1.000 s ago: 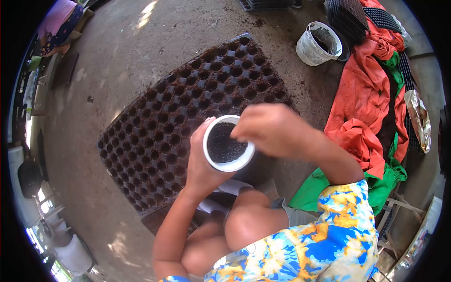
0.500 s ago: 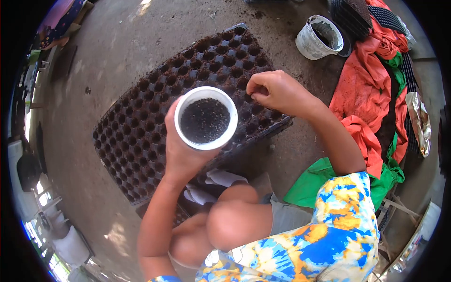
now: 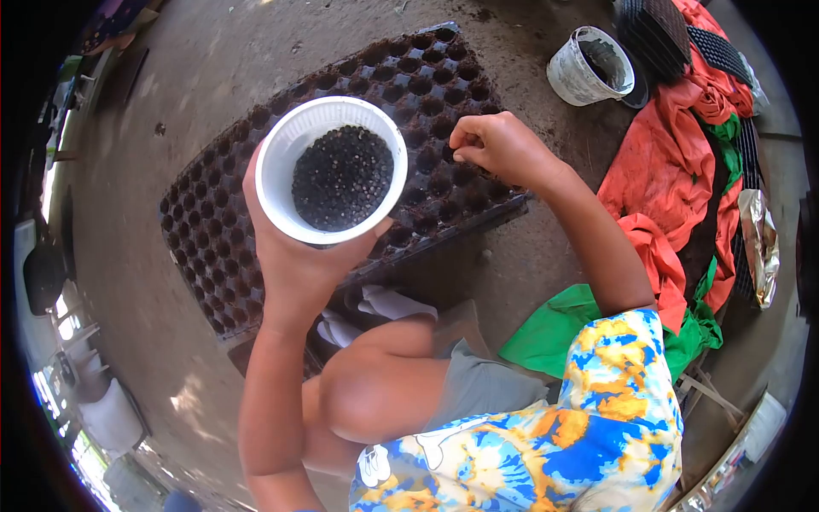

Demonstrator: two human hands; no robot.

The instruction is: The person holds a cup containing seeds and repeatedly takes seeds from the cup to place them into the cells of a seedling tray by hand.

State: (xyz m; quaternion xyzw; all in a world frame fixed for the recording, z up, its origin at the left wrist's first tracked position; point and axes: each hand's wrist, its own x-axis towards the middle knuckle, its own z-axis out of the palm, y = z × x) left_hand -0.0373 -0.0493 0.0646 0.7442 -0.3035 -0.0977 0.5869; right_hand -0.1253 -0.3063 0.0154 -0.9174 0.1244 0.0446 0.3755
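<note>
My left hand is wrapped round a white plastic cup, tilted so its inside faces me. Many small, round dark seeds lie in the cup. Below it on the ground, a black seedling tray has rows of round cells with dark soil in and around them. My right hand hovers over the tray's right part, fingers curled and thumb against them in a pinch. Whatever the fingertips hold, if anything, is too small to see. The cup hides the tray's middle.
A dirty white bucket stands beyond the tray at upper right. Stacked black trays are beside it. Red cloth and green cloth lie along the right. A shiny foil packet rests there too.
The cup in my left hand has moved left and up, and looks larger and more tipped toward me. My right hand stays over the tray, still pinched. The view has shifted slightly.
</note>
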